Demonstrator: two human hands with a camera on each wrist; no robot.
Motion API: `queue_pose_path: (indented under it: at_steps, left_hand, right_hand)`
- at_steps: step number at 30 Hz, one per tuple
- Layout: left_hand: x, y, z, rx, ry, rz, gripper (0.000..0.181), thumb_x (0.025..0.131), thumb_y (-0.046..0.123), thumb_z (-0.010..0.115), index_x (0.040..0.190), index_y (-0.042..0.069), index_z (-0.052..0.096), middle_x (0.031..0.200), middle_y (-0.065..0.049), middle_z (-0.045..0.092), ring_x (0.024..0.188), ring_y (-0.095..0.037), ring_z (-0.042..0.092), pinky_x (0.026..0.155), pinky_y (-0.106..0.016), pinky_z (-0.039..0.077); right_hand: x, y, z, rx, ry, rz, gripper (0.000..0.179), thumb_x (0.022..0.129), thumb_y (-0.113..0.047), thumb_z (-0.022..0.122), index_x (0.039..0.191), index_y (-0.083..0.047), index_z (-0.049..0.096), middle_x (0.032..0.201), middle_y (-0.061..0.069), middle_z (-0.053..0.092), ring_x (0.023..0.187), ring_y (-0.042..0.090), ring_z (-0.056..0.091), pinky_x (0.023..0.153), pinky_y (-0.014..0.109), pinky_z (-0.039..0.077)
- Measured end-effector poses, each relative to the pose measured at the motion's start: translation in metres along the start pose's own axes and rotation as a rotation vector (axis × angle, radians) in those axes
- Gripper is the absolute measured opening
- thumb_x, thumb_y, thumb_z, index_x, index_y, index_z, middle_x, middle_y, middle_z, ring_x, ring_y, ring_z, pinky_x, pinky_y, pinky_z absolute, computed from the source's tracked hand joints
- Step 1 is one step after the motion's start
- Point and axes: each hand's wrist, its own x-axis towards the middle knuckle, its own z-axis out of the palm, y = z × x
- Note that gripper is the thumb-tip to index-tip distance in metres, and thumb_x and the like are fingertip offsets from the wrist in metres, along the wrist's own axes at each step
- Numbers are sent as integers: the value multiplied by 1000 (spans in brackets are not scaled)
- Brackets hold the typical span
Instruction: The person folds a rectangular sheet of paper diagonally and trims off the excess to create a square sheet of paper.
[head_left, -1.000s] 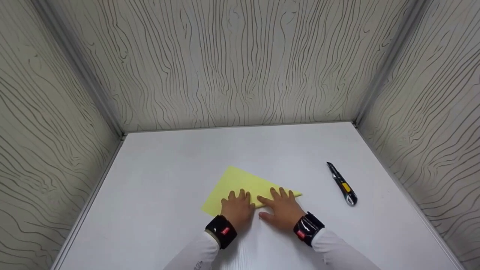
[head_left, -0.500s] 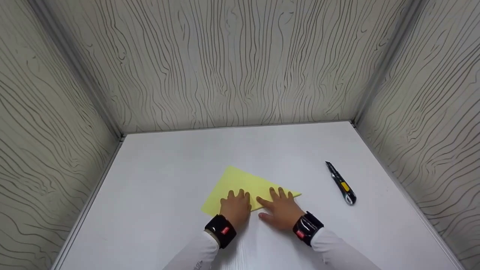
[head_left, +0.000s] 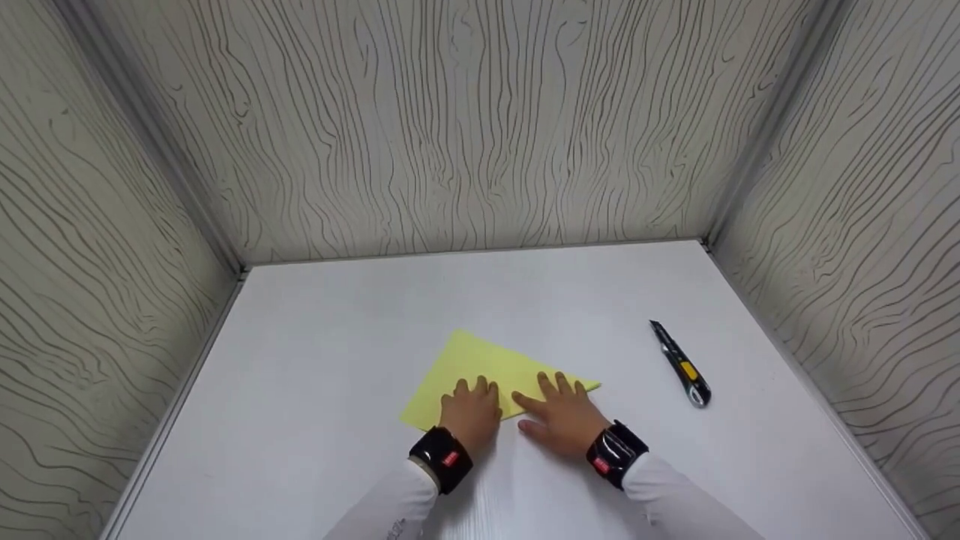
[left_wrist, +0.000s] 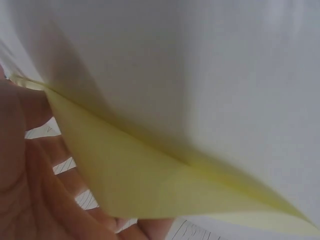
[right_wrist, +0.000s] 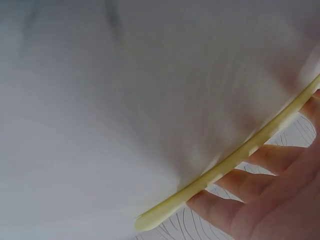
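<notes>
A yellow sheet of paper [head_left: 450, 367], folded over, lies on the table with its pointed tip to the right. My left hand [head_left: 472, 416] rests on its nearer left part, the fingers on top. In the left wrist view, the near edge of the paper [left_wrist: 130, 175] stands slightly raised beside that hand. My right hand [head_left: 566, 420] presses the right part with spread fingers, its thumb off the near edge. The right wrist view has the folded edge [right_wrist: 225, 167] running under the fingertips of the right hand [right_wrist: 280, 200]. Both palms hide some of the paper.
A black utility knife [head_left: 684, 367] with a yellow slider lies to the right, blade end pointing away from me. The white table [head_left: 337, 337] is bounded by wood-patterned panels [head_left: 465, 135] at the back and both sides.
My left thumb has shifted slightly left along the near edge, and more of that edge shows between the hands. The right hand stays in place on the paper.
</notes>
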Motion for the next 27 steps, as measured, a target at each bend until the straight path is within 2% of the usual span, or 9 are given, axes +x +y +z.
queue_pose_path:
  at_steps: [7,16,22,27]
  left_hand:
    - [0,-1,6,41,62,16,37,101,40,73,127,14,74,122,-1,71,94,-26,67,66,-43,61]
    - [-1,1,11,41,47,6,42,101,41,73,133,13,74,127,-2,72,97,-26,68,70,-43,62]
    - [-1,1,9,43,55,4,41,102,39,72,132,12,74,127,-2,71,97,-26,67,70,-42,62]
    - [-1,1,7,45,45,5,42,102,39,72,132,10,73,127,-3,71,98,-25,67,71,-41,62]
  right_hand:
    - [-1,5,0,-33,12,-21,53,111,-53,51,155,-25,62,161,34,49,148,64,43,119,78,34]
    - [-8,-10,-10,-93,57,-22,52,109,-50,57,151,-20,66,159,34,51,149,61,44,121,75,35]
    - [-11,-19,-10,-46,41,-14,51,109,-48,58,149,-19,68,161,34,50,150,63,41,121,76,33]
    - [-12,-17,-5,-6,1,7,52,110,-49,57,151,-18,66,163,34,46,153,62,38,123,76,31]
